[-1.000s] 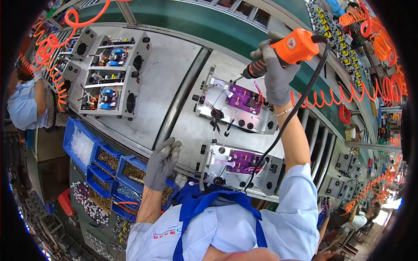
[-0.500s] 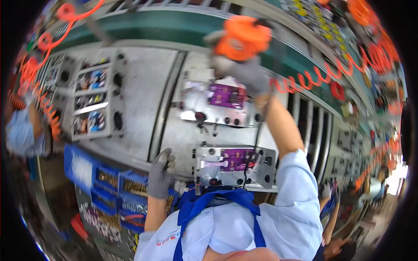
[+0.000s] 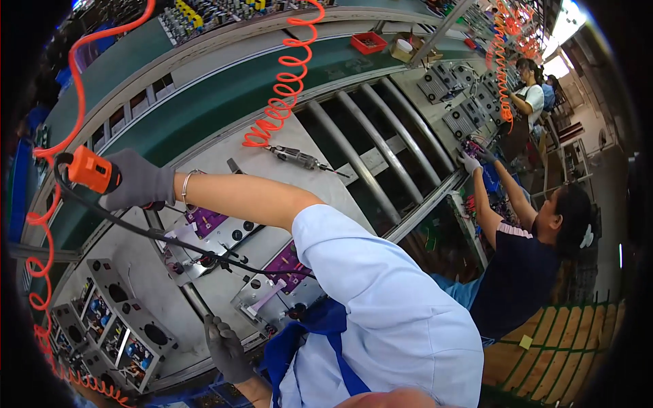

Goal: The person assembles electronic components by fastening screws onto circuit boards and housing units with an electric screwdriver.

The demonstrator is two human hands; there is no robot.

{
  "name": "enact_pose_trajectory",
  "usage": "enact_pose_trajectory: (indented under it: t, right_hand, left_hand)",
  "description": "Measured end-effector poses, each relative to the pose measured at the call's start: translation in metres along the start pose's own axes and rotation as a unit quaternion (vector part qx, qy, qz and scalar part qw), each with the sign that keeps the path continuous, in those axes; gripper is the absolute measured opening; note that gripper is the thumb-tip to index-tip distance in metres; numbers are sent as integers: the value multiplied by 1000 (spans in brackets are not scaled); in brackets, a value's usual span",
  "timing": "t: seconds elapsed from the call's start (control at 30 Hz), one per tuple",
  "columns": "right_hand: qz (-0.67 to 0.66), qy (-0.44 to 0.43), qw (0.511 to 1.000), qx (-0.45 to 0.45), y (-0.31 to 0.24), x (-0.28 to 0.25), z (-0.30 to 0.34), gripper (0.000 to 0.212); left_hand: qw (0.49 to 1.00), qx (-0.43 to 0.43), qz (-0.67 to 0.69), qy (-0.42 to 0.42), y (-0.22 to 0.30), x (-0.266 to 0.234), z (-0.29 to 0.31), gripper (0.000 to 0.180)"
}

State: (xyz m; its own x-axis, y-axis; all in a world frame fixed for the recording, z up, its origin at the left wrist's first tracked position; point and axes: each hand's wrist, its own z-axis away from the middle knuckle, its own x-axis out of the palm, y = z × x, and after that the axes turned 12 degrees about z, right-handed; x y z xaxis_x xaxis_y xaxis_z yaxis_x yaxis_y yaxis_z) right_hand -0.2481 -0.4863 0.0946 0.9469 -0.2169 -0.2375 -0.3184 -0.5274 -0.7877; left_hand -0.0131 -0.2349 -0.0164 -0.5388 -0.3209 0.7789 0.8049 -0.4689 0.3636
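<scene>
My right hand (image 3: pixel 139 180), in a grey glove, is closed around an orange corded hand tool (image 3: pixel 92 170) at the left, raised over the bench. Its working end cannot be made out. A black cord (image 3: pixel 163 238) runs from it across to my chest. Below that forearm sits a metal chassis with a purple circuit board (image 3: pixel 206 221). Closer to me lies a second chassis, its purple board (image 3: pixel 287 267) partly covered by my sleeve and the cord. My left hand (image 3: pixel 228 350), gloved too, hangs by the bench's near edge, fingers loosely apart and holding nothing.
A grey power screwdriver (image 3: pixel 299 158) lies on the bench under an orange coiled hose (image 3: pixel 282 95). Metal rollers (image 3: pixel 360 153) are at the right. Several fan-fitted metal units (image 3: pixel 146 326) stand lower left. A co-worker (image 3: pixel 524 258) handles parts at the right.
My view has swung toward the right. My right arm, with the orange tool, now reaches across to the left. The left hand stays by the near bench edge.
</scene>
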Motion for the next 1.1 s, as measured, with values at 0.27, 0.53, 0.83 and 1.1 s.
enact_pose_trajectory:
  t: [0.27,0.53,0.83,1.1]
  right_hand:
    - [-15,-16,1000,-20,-5,10,7,29]
    - [-157,47,980,-113,-82,-29,22,25]
    - [-537,-2,843,-35,-183,-150,185,40]
    - [-482,190,855,-16,-196,-198,270,43]
  left_hand:
    - [984,-94,135,-67,2,0,8,24]
    - [992,-54,105,-46,-2,17,17,24]
    - [947,-154,264,-94,-30,58,27,23]
    - [913,-305,232,-138,-77,78,40,16]
